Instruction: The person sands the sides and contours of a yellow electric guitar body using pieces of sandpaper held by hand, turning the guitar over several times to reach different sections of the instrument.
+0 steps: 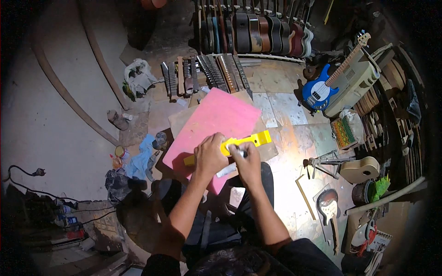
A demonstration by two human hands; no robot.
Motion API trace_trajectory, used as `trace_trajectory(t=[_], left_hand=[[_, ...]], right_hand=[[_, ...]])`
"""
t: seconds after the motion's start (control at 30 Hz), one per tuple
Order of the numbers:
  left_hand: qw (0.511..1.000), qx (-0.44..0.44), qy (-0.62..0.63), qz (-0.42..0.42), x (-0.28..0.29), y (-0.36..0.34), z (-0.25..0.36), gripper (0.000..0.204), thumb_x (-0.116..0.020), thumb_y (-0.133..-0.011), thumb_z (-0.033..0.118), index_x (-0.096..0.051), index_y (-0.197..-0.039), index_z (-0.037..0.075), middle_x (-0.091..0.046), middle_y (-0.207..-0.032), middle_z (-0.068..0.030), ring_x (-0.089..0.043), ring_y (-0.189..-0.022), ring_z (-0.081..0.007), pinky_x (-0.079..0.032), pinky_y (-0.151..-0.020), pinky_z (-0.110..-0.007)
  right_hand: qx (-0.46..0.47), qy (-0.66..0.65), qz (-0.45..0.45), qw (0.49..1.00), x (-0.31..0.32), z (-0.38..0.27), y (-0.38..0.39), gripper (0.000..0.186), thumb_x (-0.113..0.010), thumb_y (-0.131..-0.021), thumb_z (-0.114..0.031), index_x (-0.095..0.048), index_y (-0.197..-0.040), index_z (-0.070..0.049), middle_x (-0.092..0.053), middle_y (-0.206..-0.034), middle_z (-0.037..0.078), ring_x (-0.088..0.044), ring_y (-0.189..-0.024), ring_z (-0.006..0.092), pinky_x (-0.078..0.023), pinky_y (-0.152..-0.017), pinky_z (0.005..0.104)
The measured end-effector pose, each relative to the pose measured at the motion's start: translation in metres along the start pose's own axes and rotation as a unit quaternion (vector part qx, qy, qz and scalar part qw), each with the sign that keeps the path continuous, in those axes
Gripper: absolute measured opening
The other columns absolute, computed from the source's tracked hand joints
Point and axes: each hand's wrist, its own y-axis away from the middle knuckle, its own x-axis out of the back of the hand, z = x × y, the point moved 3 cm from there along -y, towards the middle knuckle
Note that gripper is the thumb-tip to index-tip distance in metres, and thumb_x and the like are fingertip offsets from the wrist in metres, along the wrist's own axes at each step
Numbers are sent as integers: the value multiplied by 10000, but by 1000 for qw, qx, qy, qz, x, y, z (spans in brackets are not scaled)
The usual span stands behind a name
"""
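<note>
A long bright-yellow piece (258,139), flared at its right end and with a dark hole along it, lies across my lap over a pink sheet (225,112). My left hand (210,155) wraps round its middle; the yellow shows again past the hand's left side. Pressed against the piece just to the right, my right hand (247,163) is closed, with a white scrap, like folded paper or cloth, at its fingertips. Below and between the hands is a white strip (226,170); whether it belongs to that scrap I cannot tell.
Guitar necks (216,73) lie in rows beyond the pink sheet, with guitar bodies (258,33) racked behind. A blue bass guitar (320,89) leans at the far right. Nearer are a bare guitar body (363,170) and a sunburst guitar (328,207). Blue cloth (140,158) lies left.
</note>
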Motion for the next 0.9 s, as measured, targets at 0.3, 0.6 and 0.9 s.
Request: trace_trajectory(t=[0.3, 0.6, 0.9], left_hand=[[1000, 25, 1, -2, -6, 2, -6, 393, -849, -723, 286, -596, -931, 68, -685, -860, -172, -684, -847, -415, -536, -730, -524], [1000, -6, 13, 11, -6, 6, -1, 347, -820, -752, 253, -609, -959, 71, -689, -866, -180, -683, -849, -421, -535, -723, -515], [999, 34, -13, -9, -6, -3, -3, 341, -817, -734, 204, -634, -988, 68, -709, -909, -185, -692, -881, -421, -546, -746, -512]], right_hand=[[19, -14, 8, 1000, 3, 1, 11, 260, -773, -939, -216, -631, -942, 2, -650, -863, 90, -612, -824, 153, -501, -748, 342], [19, 20, 15, 1000, 8, -3, 13, 301, -767, -942, -250, -637, -955, 22, -668, -861, 100, -634, -811, 145, -511, -745, 328], [14, -43, 18, 999, 6, -2, 8, 252, -783, -945, -190, -627, -966, 7, -689, -937, 106, -650, -856, 144, -523, -788, 336]])
